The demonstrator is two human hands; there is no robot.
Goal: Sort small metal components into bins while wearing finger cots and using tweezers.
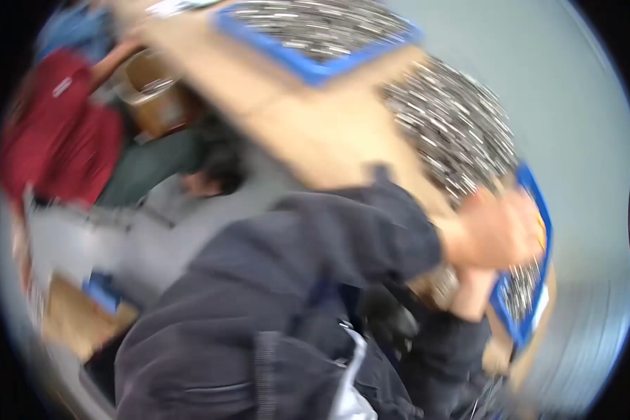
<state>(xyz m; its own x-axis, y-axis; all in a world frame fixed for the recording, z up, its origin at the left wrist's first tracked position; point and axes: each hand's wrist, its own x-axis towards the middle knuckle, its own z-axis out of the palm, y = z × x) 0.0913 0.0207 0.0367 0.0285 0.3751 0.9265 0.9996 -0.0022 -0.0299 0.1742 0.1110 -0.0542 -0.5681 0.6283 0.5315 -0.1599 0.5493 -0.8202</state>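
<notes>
My left arm reaches across to the right, and my left hand (493, 227) is over the blue tray at the table's right end. Its fingers look curled closed, though blurred; a speck of orange shows at their far side, and what they hold cannot be made out. Under it comes my right hand (474, 288), of which mostly the wrist shows; its fingers are hidden behind the left hand. The blue tray (544, 210) holds small shiny metal pieces (521, 294). Just beyond the hands, a large heap of similar thin metal pieces (458, 126) lies loose on the table.
Another blue tray (315, 73) full of metal pieces stands farther along the wooden table (315, 133). At left, a person in a red shirt (66, 133) reaches toward a cardboard box (154, 112). A dark-haired person (220, 164) is beside the table. A flat cardboard box (73, 315) lies lower left.
</notes>
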